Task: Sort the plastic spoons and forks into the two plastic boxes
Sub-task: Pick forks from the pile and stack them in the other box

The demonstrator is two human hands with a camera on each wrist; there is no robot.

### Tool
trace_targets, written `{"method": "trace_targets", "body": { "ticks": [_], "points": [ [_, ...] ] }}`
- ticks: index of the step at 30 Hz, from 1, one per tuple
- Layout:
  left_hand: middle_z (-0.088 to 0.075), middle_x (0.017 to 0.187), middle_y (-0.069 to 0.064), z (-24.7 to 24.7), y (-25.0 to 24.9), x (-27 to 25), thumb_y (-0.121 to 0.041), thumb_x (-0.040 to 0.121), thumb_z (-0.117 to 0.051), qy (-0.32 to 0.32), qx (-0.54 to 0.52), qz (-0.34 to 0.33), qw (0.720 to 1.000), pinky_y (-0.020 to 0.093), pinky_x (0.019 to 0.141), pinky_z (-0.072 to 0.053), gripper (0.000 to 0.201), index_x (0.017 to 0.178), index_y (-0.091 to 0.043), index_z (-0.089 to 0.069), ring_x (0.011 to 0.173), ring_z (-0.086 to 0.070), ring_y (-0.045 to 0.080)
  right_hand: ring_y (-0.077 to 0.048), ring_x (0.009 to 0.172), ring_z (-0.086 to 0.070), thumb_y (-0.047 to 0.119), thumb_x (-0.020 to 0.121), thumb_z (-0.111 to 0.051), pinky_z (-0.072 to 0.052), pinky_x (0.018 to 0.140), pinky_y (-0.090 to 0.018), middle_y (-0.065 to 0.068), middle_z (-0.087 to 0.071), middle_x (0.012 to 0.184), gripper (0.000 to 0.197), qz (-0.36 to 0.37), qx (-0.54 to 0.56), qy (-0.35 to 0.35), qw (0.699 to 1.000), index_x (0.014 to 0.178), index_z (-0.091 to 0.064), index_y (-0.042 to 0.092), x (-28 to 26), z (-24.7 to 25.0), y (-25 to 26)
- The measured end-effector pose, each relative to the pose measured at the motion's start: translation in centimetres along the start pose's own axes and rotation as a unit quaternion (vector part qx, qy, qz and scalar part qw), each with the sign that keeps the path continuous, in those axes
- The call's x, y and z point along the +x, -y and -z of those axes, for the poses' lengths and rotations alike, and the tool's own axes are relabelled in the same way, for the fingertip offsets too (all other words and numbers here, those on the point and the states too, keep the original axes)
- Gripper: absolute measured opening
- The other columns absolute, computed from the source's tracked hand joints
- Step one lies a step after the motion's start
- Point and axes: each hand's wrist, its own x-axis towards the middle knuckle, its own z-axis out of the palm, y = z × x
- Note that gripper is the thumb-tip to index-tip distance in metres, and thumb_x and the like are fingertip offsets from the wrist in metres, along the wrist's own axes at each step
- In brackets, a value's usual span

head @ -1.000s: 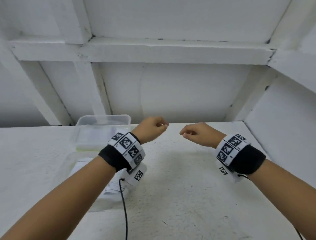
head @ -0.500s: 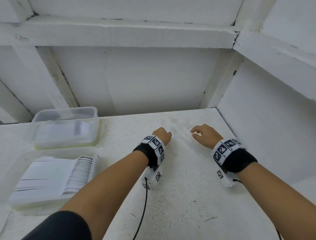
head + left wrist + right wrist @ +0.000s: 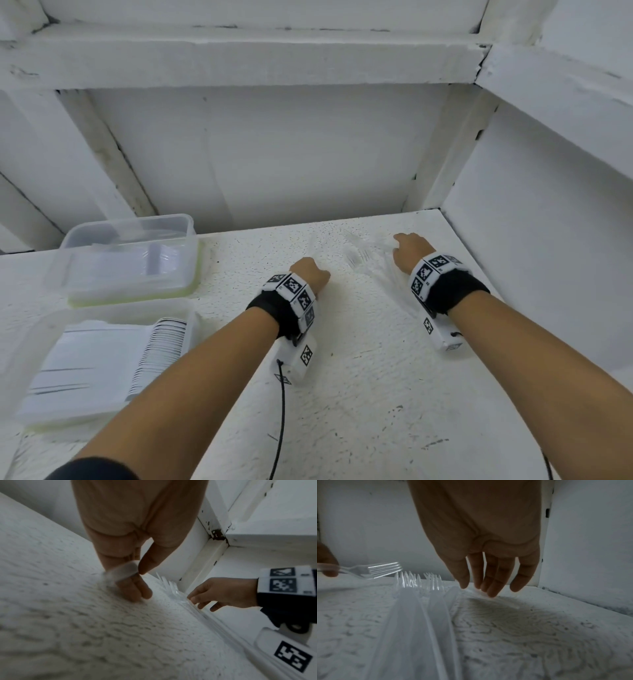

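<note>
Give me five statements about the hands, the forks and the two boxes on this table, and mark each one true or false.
1. The left hand pinches the handle of a clear fork. True.
2. The right hand grips a spoon. False: its fingers hang straight and hold nothing, their tips just above the table beside the loose forks.
3. Both plastic boxes stand at the person's right. False: the far box and the near box stand at the left.
4. Several clear forks lie side by side on the table near the right hand. True.
5. The near box is empty. False: it holds a stack of white pieces.
</note>
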Motion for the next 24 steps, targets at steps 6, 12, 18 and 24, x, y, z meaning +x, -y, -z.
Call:
{"method": "trace_targets", "body": {
  "ticks": [6,12,18,24],
  "points": [
    [-0.058,0.083,0.011,0.8,1.5,-0.9,0.003,0.092,-0.033,0.010,-0.148,0.015,0.989,0.023,0.052,-0.042,0.019,0.104,-0.010,-0.038,0.057,-0.048,0.015,-0.026,0.081,-0.054,0.021,0.093,-0.045,-0.042,0.070,-0.029,-0.013,-0.061,0.091,0.024,0.013,-0.020,0.033,0.999,0.077,-0.056,0.006,-0.3,-0.1,1.2],
    [-0.044,0.057,0.009,-0.7,1.0,-0.6,-0.013,0.091,-0.047,0.003,-0.177,0.022,0.984,0.023,0.050,-0.032,0.031,0.062,-0.008,-0.041,0.048,-0.040,0.020,-0.021,0.077,-0.049,0.006,0.088,-0.049,-0.039,0.057,-0.023,-0.002,-0.051,0.072,0.024,0.041,0.055,0.081,0.994,0.067,-0.042,0.016,-1.7,-0.6,1.7],
    [-0.051,0.054,0.001,-3.4,-0.5,-1.0,-0.040,0.088,-0.058,0.058,-0.110,0.039,0.992,0.022,0.054,-0.038,0.041,0.060,-0.010,-0.053,0.047,-0.046,0.016,-0.018,0.065,-0.057,-0.003,0.089,-0.038,-0.048,0.057,-0.027,-0.014,-0.058,0.085,0.018,-0.022,0.319,0.044,0.946,0.082,-0.039,0.013,-2.3,0.3,0.9],
    [-0.052,0.058,-0.001,-3.6,-1.0,-0.8,-0.031,0.084,-0.063,0.056,-0.084,0.039,0.994,0.021,0.052,-0.037,0.030,0.062,-0.013,-0.053,0.050,-0.046,0.013,-0.014,0.057,-0.037,0.010,0.092,-0.044,-0.028,0.046,-0.023,-0.003,-0.047,0.079,0.011,-0.041,0.330,0.027,0.943,0.102,-0.044,0.014,-2.4,0.1,0.5]
  ]
}}
